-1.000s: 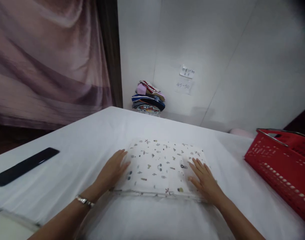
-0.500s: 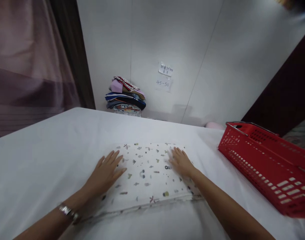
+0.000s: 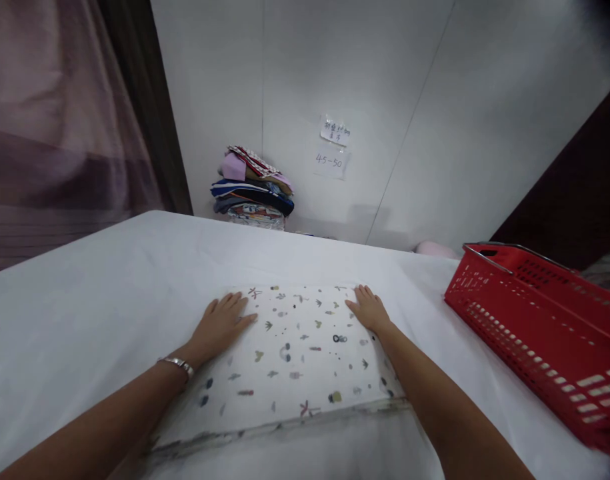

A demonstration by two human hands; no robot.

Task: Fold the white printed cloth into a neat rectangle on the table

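A folded white cloth point(image 3: 295, 353) with small printed motifs lies flat on the white-covered table in front of me. My left hand point(image 3: 221, 325) rests on its far left edge, fingers stretched out and thumb apart. Over at the far right corner, my right hand point(image 3: 369, 309) lies flat on the cloth with its thumb spread away from the fingers. Neither hand grasps anything. A silver bracelet point(image 3: 179, 364) circles my left wrist. Toward me, the near edge of the cloth shows a blurred, darker fold.
To the right stands a red perforated basket point(image 3: 535, 333) with a metal handle. A stack of folded fabrics point(image 3: 255, 190) sits beyond the far edge of the white table point(image 3: 85, 313). Paper notes point(image 3: 332, 162) are stuck on the wall. A pinkish curtain point(image 3: 49, 133) hangs at left.
Both hands have slid outward and slightly forward to the far edges of the cloth. More of the cloth's printed surface shows between them. The camera view has shifted slightly.
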